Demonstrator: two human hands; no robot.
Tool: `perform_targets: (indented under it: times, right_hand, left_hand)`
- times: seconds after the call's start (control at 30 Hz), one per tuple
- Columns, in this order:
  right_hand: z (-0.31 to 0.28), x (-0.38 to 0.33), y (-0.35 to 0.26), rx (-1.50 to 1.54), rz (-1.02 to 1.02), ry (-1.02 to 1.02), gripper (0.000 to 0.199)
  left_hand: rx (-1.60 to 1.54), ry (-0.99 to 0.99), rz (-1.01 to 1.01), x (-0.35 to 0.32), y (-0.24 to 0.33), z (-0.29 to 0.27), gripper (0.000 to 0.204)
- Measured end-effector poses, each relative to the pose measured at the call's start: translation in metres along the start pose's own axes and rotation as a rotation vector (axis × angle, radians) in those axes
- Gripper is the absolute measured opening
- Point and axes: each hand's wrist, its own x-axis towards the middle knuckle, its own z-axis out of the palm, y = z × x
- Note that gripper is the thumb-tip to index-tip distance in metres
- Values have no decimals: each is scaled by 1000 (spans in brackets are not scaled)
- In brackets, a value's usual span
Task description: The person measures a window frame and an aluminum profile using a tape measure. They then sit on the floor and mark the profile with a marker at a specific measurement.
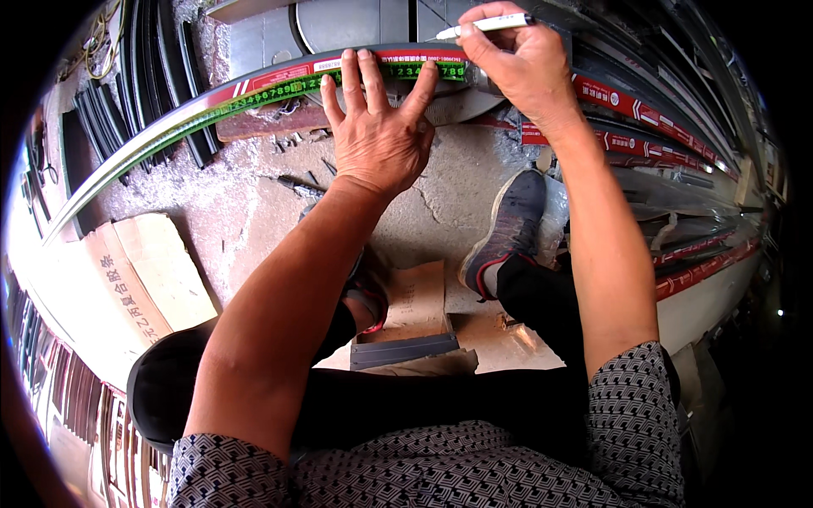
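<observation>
My left hand (383,140) lies flat, fingers spread, pressing down on a long profile strip (279,74) with red film along it. Along its near edge runs a green measuring tape (275,91) with dark digits, partly hidden under my fingers. In my right hand (518,72) a white marker pen (487,27) is pinched between thumb and fingers. Its tip points left, just above the right end of the strip. Beneath the strip is a grey metal machine bed (356,25) with a dark slot; part of a round plate shows below it.
Dark profiles (152,76) are bundled at the upper left. Red-filmed profiles (644,110) are stacked on the right. A flattened cardboard piece (148,271) lies at the left. Between my shoes (512,220) another cardboard piece (415,296) rests on the concrete floor (440,186).
</observation>
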Motion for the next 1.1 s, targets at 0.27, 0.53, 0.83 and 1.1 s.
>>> perform_targets:
  times: [0.27,0.53,0.83,1.1]
  right_hand:
    - [6,-64,-19,320,-4,299,14]
    - [39,-106,2,201,130,234,14]
    - [54,-100,-5,98,237,95,11]
    - [80,-102,11,276,302,144,14]
  left_hand:
    - [-17,18,3,-1,-2,1,73]
    - [-21,11,11,-3,-3,-1,75]
    - [-1,8,8,-4,-5,-2,70]
    - [-48,8,34,-5,-11,1,73]
